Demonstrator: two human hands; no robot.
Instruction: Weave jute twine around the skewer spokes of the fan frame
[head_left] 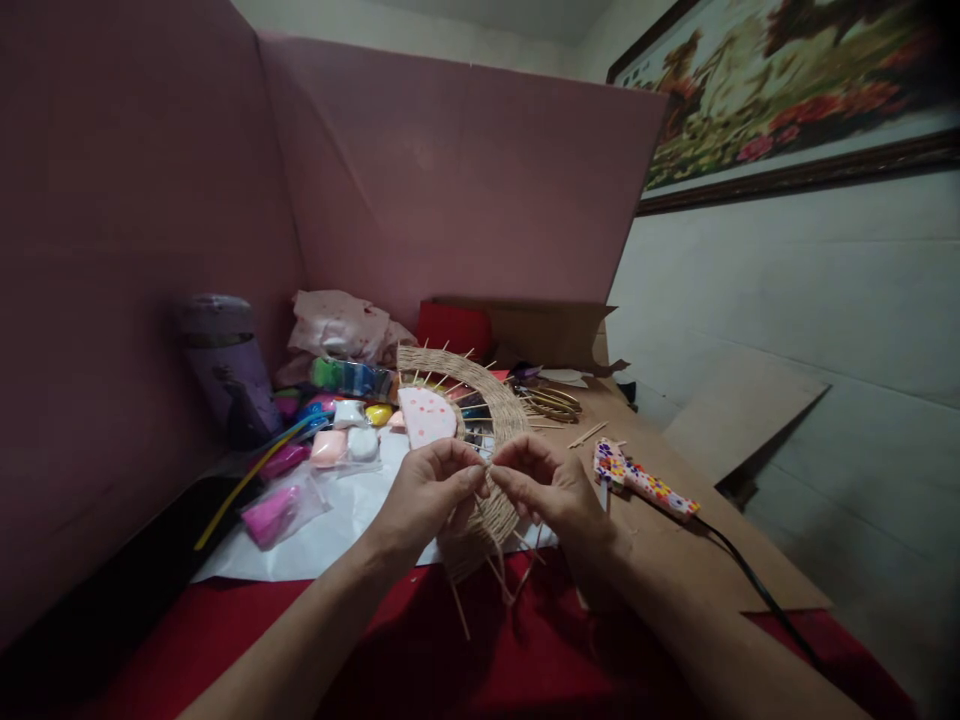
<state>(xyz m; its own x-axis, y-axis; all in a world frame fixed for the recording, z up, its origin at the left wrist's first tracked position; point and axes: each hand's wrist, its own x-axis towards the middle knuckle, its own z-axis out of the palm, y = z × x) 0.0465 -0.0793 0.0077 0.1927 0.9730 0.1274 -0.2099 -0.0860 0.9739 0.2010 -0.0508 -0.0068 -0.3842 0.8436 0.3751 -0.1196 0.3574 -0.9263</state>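
Note:
A half-round woven fan shape (501,398) of tan twine on thin sticks stands tilted before me, its stick ends poking out past the rim. At its inner side is a pink half-disc (427,417) with red dots. My left hand (442,485) and my right hand (546,482) meet at the lower part of the weave, thumbs and forefingers pinched close together. The pinch seems to be on the twine, though the fingertips hide most of it. Loose twine ends (508,590) hang below the hands.
A floral glue gun (645,482) with a black cord lies on the cardboard (712,560) at right. Scissors (553,402) lie behind. Clay packets (274,512), a yellow tube (244,497) and a purple cylinder (229,375) stand or lie left. Pink panels (465,170) wall the back and left.

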